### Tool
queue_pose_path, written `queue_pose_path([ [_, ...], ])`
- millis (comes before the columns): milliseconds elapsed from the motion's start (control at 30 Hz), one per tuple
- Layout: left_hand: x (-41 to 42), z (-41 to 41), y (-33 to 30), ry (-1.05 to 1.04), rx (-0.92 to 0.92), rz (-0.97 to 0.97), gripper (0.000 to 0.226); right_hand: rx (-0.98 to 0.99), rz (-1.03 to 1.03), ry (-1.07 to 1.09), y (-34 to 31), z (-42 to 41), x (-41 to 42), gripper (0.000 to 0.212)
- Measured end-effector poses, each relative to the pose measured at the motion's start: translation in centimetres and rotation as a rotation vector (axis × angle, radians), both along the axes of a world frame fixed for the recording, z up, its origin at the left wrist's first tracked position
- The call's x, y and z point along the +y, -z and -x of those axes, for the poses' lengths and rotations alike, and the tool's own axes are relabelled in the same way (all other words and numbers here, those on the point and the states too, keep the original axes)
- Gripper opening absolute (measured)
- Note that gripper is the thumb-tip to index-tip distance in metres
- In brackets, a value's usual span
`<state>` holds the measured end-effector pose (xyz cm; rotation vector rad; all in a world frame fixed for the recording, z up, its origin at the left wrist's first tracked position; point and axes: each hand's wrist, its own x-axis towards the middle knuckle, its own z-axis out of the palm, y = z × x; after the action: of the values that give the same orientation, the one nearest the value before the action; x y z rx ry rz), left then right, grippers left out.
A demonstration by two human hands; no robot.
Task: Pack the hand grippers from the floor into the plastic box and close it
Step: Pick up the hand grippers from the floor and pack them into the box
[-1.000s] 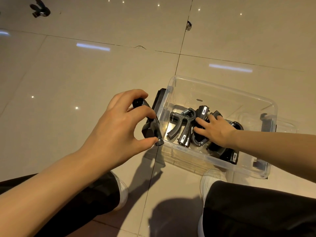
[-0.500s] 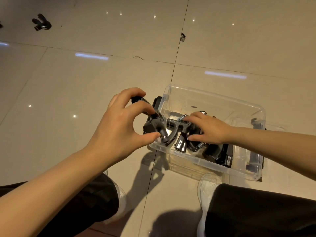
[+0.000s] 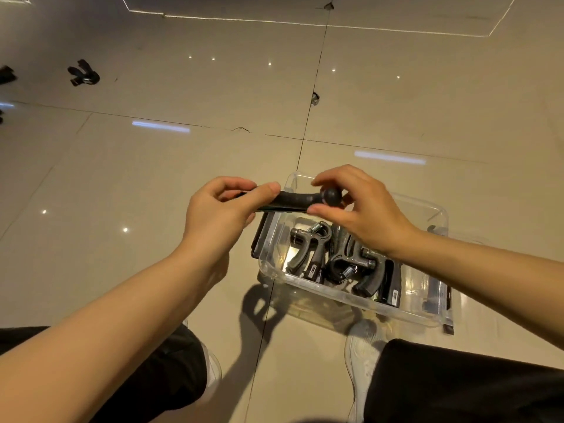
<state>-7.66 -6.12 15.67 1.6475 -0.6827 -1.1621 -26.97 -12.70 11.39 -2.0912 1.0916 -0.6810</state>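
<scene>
A clear plastic box [image 3: 351,297] stands open on the tiled floor in front of my knees, with several black hand grippers [image 3: 311,251] lying inside. Above its left rim both hands hold one black hand gripper [image 3: 293,200] roughly level. My left hand [image 3: 219,215] pinches its left end and my right hand [image 3: 357,206] pinches the round knob at its right end. Another hand gripper [image 3: 84,75] lies on the floor far to the upper left.
A dark object [image 3: 6,74], cut off by the frame, lies at the far left edge. A black latch [image 3: 259,236] hangs on the box's left side, another on its right [image 3: 448,303]. My white shoes [image 3: 363,346] and dark trousers sit just below the box.
My right hand came up out of the box and took hold of the gripper's knob end. The left hand turned the gripper level and lifted it over the box rim.
</scene>
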Motion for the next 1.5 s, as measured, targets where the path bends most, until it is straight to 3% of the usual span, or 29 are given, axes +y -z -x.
queue_pose_path([
  [167, 0.5, 1.9, 1.0, 0.058, 0.097, -0.175, 0.028, -0.254, -0.112, 0.267, 0.0, -0.8, -1.7, 0.031],
  [300, 0.8, 3.1, 1.8, 0.378, 0.033, -0.323, 0.050, -0.237, -0.167, 0.247, 2.1, -1.7, -3.0, 0.019],
  [433, 1.9, 2.5, 3.7, 0.883, -0.558, -0.277, 0.095, 0.094, -0.237, 0.151, 5.6, -1.7, -5.8, 0.027],
  [500, 2.6, 1.4, 5.0, 1.027, -0.790, -0.322, 0.092, 0.295, -0.210, 0.077, 7.9, -2.2, -6.6, 0.032],
  [600, 3.5, -0.3, 6.1, 1.172, -0.922, -0.358, 0.086, 0.538, -0.114, -0.098, 11.1, -3.7, -6.9, 0.032],
  [800, 4.2, -2.0, 7.0, 1.293, -1.067, -0.361, 0.081, 0.921, 0.077, -0.398, 16.8, -5.6, -6.3, 0.033],
  [1000, 3.6, -2.6, 6.8, 1.299, -1.037, -0.348, 0.077, 1.054, 0.041, -0.366, 18.3, -4.8, -7.2, 0.052],
  [1233, 3.0, -3.6, 7.7, 1.371, -1.067, -0.315, 0.078, 1.016, -0.031, -0.379, 18.0, -4.7, -7.4, 0.041],
  [1500, 1.5, -2.8, 8.3, 1.485, -1.203, -0.196, 0.076, 0.943, -0.019, -0.401, 17.4, -3.0, -7.6, 0.047],
])
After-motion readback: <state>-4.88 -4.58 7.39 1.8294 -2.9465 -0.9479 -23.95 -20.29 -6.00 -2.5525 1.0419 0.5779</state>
